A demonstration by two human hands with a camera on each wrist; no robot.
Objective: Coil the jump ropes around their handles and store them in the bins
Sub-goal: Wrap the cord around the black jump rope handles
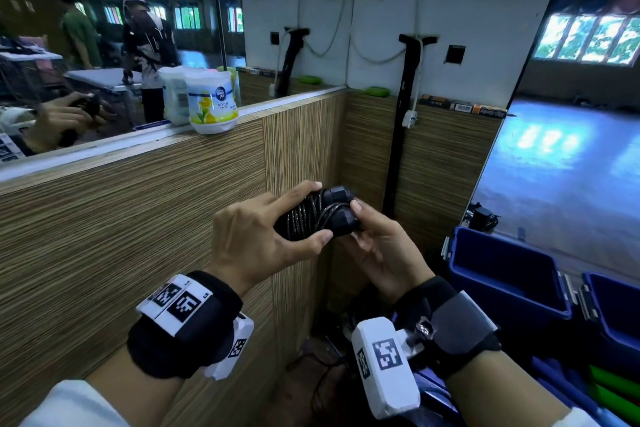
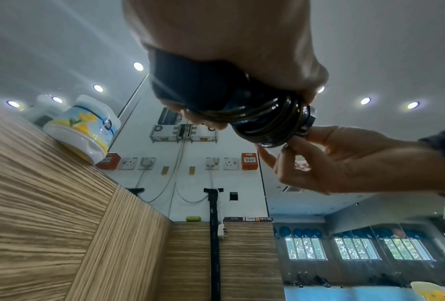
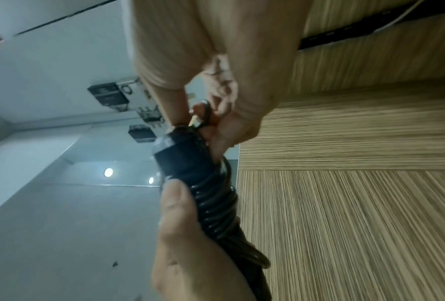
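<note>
Left hand grips the black jump rope bundle, fingers and thumb curled round the two handles laid side by side, with glossy rope coils wound over them. Bundle is held in the air in front of the wood-grain wall panel, near the corner. Right hand pinches at the cap end of the handles, fingertips on the rope there; from the right wrist view a short loop of rope sits between its finger and thumb. From the left wrist view the coils are tight, stacked near the cap end. Two blue bins stand open low on the right, well apart from the bundle; what is inside cannot be made out. An air-freshener tub sits on the ledge above the panel, against a mirror.
</note>
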